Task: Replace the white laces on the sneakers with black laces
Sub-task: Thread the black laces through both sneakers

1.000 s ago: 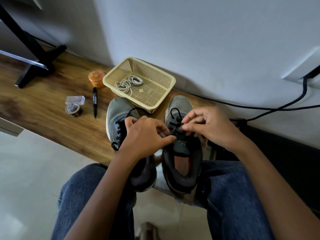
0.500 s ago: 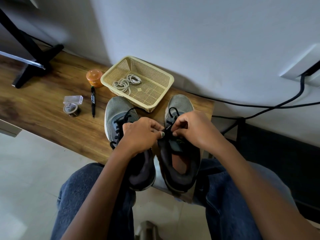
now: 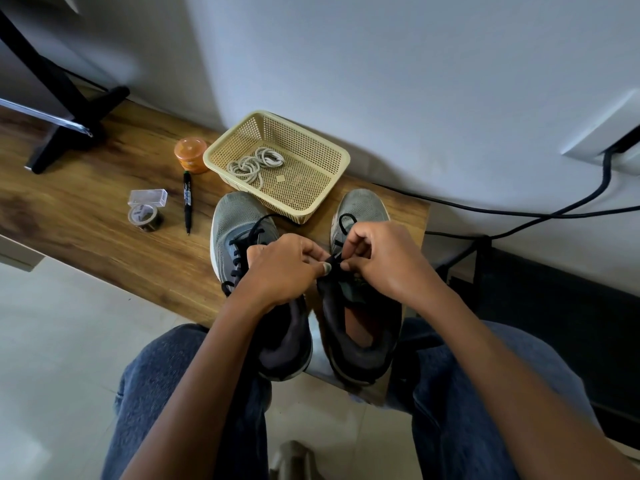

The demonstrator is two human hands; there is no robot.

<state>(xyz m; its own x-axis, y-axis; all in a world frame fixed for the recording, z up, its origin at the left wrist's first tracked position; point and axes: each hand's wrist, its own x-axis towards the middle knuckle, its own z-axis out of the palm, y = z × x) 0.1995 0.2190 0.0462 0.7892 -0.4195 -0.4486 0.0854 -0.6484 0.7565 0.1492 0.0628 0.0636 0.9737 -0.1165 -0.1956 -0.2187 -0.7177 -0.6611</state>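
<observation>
A: How far along is the lace swap?

B: Late, I'd judge. The white laces [image 3: 255, 164] lie coiled in the far-left part of the basket [image 3: 329, 188], so both look to be out of the shoes. The left sneaker [image 3: 242, 237] already shows black lacing up its eyelets, with a loose loop toward the toe.

A: And the right sneaker [image 3: 360, 209]?

B: It carries a black lace [image 3: 346, 220] too. Both hands meet over its tongue: the left hand [image 3: 284, 268] pinches the lace between thumb and curled fingers [image 3: 313, 252], and the right hand [image 3: 384, 261] pinches it just beside, fingers curled. It looks like the knot or bow is being tied. Whether every eyelet below is threaded I can't tell; the hands cover them.

A: So what's left?

B: Probably finishing that tie, perhaps tidying the left shoe's loose loop.

A: Counts?

B: Two sneakers, side by side at the near right end of the worktop [image 3: 104, 216], heels hanging over the near edge above the person's knees. One basket just beyond them. The white coils look like two laces, though they tangle. To the left: one marker [image 3: 187, 202], one orange lidded pot [image 3: 190, 154], one tape roll [image 3: 144, 216] with a clear box [image 3: 148, 196] touching it.
</observation>
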